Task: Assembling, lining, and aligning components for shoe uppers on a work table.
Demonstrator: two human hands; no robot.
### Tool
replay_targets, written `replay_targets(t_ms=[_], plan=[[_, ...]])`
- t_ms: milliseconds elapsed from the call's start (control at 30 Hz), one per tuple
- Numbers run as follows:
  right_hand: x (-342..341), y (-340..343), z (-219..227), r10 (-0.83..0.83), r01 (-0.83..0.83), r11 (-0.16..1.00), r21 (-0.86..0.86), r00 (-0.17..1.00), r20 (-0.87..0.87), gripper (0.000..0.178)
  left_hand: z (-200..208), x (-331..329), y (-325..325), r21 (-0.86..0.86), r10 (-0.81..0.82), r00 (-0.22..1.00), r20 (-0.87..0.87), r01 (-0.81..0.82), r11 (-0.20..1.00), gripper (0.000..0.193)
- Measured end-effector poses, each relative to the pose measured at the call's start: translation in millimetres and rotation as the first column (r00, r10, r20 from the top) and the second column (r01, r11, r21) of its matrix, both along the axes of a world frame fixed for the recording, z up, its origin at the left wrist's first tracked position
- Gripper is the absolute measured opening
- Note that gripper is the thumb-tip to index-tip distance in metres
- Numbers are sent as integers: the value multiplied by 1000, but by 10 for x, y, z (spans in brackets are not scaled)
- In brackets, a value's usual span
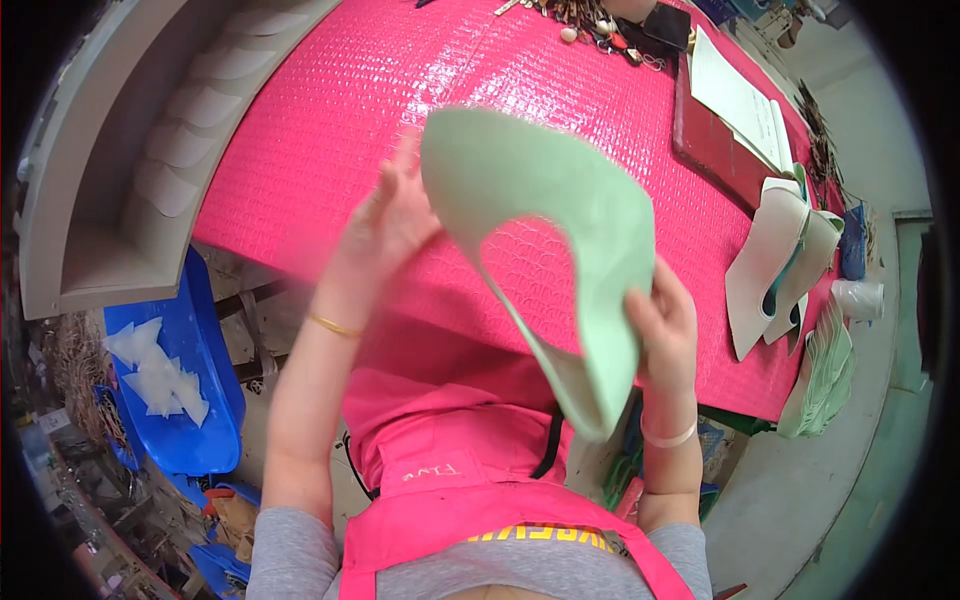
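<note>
A light green shoe upper (612, 215), a curved sheet with a large opening in its middle, is held up over the pink table covering (330, 130) in front of me. My right hand (665, 325) grips its right side, with the thumb on the near face and the fingers behind. By its upper left edge is my left hand (393, 212), fingers apart and slightly blurred; it seems to hold nothing. The narrow lower end of the upper hangs above my pink apron (460, 440).
More pale shoe uppers (762, 250) and stacked green pieces (822, 375) lie right, beside a white roll (857, 299). Behind them an open notebook (735, 100) rests on a dark red board (705, 150). A grey rack (75, 240) and a blue tray (220, 420) stand left.
</note>
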State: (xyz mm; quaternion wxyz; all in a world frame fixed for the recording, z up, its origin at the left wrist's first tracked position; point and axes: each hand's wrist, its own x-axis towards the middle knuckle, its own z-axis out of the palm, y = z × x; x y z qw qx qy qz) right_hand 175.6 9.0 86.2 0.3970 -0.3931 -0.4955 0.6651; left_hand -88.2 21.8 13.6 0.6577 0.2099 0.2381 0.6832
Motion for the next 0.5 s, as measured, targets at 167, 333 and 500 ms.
replay_targets(t_ms=[167,333,500], plan=[[23,402,-151,-637,-79,564,822,591,494,44,-10,313,23,-251,-45,957,-288,-29,968,31],[-754,395,-113,-82,-485,824,292,408,909,16,237,412,88,-294,54,991,-120,-87,952,24],[-847,382,-176,34,-368,879,305,685,728,28,312,446,126,-195,169,953,-253,-222,956,25]])
